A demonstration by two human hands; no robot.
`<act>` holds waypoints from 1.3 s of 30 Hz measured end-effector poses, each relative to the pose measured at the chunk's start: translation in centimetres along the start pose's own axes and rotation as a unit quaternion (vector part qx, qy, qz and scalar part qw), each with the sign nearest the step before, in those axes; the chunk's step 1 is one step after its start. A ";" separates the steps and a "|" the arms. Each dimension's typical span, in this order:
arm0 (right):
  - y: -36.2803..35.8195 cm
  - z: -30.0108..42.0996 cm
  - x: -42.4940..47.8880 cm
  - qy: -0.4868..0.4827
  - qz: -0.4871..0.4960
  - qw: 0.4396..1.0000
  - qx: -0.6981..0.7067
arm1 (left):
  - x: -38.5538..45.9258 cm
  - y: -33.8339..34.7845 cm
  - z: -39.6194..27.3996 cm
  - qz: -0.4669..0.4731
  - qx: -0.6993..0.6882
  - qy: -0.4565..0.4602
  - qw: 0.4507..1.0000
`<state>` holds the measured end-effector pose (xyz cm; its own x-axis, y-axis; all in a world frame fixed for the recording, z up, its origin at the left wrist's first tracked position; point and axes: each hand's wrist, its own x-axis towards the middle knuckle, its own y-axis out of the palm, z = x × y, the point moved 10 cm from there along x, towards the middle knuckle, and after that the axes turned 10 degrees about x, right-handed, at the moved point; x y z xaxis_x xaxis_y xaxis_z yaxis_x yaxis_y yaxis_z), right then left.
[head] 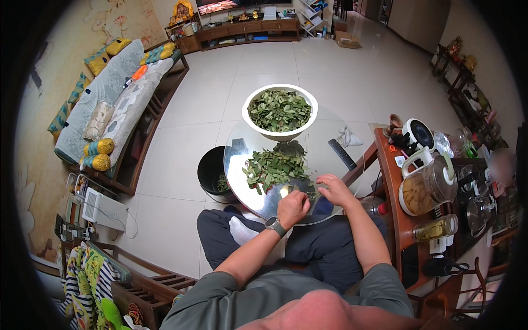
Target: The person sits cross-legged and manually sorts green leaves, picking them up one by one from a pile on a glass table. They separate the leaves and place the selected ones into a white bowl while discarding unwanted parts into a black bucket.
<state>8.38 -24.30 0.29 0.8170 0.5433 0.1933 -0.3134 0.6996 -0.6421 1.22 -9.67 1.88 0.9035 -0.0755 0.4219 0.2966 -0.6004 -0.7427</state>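
My left hand (pixel 293 207), with a watch (pixel 275 225) on its wrist, is closed at the near edge of a round glass table (pixel 251 198). A thin green sprig (pixel 312 194) shows at its fingertips, and the left fingers appear to pinch its stem. My right hand (pixel 336 190) is just right of the sprig, its thumb and fingers apart; contact with the sprig is too small to make out. Beyond both hands lies a heap of leafy green stems (pixel 274 166) on the glass. A white plastic basin (pixel 246 108) full of loose green leaves (pixel 280 110) stands behind the heap.
A black bin (pixel 208 169) with some greenery inside stands left of the table. On the glass are a remote control (pixel 342 154) and a crumpled white cloth or tissue (pixel 349 137). At right, a wooden table (pixel 390 173) holds a glass kettle (pixel 425 187) and a glass jar (pixel 435 228).
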 end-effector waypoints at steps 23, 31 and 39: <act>0.8 2.0 0.2 -0.037 0.071 0.996 0.027 | -0.1 0.8 1.1 0.017 -0.057 -0.003 0.998; 1.0 3.1 0.2 -0.021 0.109 0.992 0.061 | 0.2 -0.9 4.1 0.001 -0.099 -0.080 0.992; -0.5 2.5 0.4 0.014 0.053 0.995 0.087 | 2.9 -7.9 10.7 -0.111 -0.026 -0.141 0.983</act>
<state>7.64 -23.32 2.56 0.7866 0.6078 0.1089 -0.4762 0.7094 -0.5196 4.80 3.33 3.44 0.8704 0.2813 0.4040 0.4864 -0.6180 -0.6177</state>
